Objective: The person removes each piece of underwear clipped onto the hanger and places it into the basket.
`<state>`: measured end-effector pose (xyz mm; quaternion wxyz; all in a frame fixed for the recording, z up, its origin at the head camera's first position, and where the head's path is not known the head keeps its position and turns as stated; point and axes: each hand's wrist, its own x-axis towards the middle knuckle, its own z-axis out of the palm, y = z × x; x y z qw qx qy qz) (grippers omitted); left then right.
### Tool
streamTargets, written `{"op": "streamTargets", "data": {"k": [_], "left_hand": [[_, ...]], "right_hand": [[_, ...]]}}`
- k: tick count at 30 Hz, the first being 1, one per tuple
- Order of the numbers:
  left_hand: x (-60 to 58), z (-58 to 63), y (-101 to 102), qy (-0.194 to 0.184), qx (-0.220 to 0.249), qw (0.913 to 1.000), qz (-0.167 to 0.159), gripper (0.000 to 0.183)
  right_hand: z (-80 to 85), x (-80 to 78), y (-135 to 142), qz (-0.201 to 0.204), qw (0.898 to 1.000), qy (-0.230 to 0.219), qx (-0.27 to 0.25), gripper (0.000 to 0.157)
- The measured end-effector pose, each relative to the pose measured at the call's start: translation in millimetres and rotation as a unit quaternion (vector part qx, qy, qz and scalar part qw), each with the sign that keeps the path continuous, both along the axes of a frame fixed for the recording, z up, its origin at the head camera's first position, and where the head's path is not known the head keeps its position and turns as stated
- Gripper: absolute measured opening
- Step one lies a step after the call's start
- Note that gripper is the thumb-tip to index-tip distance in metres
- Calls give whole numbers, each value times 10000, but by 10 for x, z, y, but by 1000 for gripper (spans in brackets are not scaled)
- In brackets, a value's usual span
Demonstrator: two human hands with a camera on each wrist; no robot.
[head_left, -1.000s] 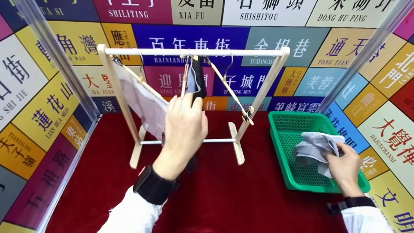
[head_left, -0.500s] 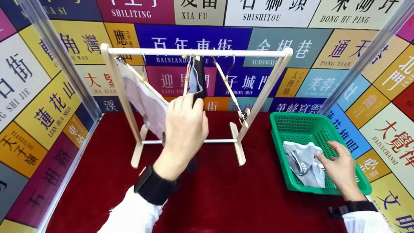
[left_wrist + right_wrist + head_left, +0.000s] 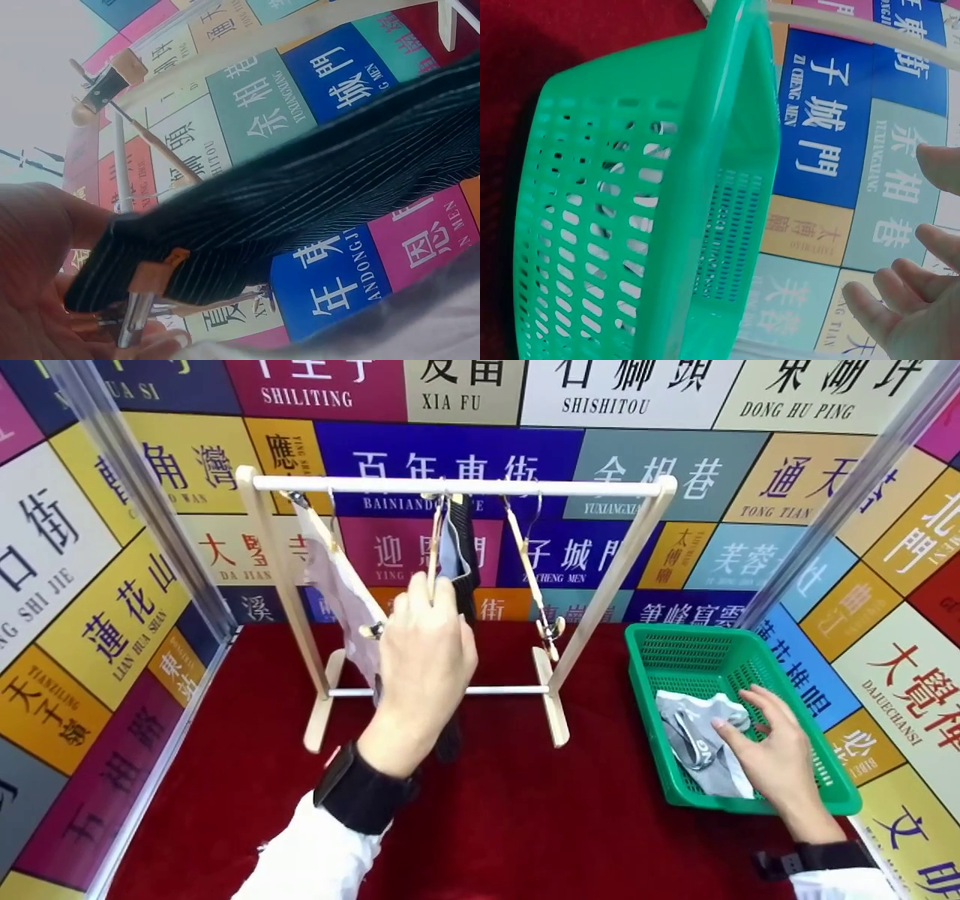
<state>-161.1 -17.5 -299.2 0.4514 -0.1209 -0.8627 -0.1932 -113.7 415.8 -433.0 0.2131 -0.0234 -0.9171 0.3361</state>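
Note:
In the head view my left hand (image 3: 424,652) grips the near end of the middle clip hanger (image 3: 434,544), at the middle of the wooden rack (image 3: 457,485). A dark pinstriped garment (image 3: 247,202) with a light blue inside hangs from it. Close up in the left wrist view, thumb and fingers pinch around the hanger's metal clip (image 3: 136,319) and the garment's edge. Above the green basket (image 3: 646,720) is my right hand (image 3: 780,757), fingers spread and holding nothing. Under its thumb lies a grey garment (image 3: 712,735) with a lettered waistband, crumpled inside the basket.
Left of my left hand, a pale pinkish cloth (image 3: 341,592) hangs from another clip hanger. A bare clip hanger (image 3: 531,574) hangs on the rack's right side. Red cloth (image 3: 570,825) covers the table, with lettered panels (image 3: 652,465) around it.
My right hand has let go of the grey garment, which now lies in the basket, and its fingers have spread. The right bare hanger has swung a little left. My left hand keeps its hold.

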Motion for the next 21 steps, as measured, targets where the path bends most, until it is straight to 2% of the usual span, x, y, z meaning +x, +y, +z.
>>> {"op": "streamTargets", "data": {"k": [4,7,12,17,21], "left_hand": [[4,20,-15,-420,397,9983,-27,32],[-1,34,-34,-850,783,9932,-110,36],[-25,37,-72,-1292,1401,9814,-236,24],[-59,30,-96,-1675,1830,9684,-254,16],[-98,-4,-123,-1722,1924,9659,-203,11]], "right_hand": [[6,5,-87,218,9994,286,11,55],[0,12,-146,320,9983,490,67,53],[-30,40,-225,440,9960,759,172,52],[-43,83,-266,536,9952,797,180,53],[-42,107,-298,610,9947,798,215,53]]}}
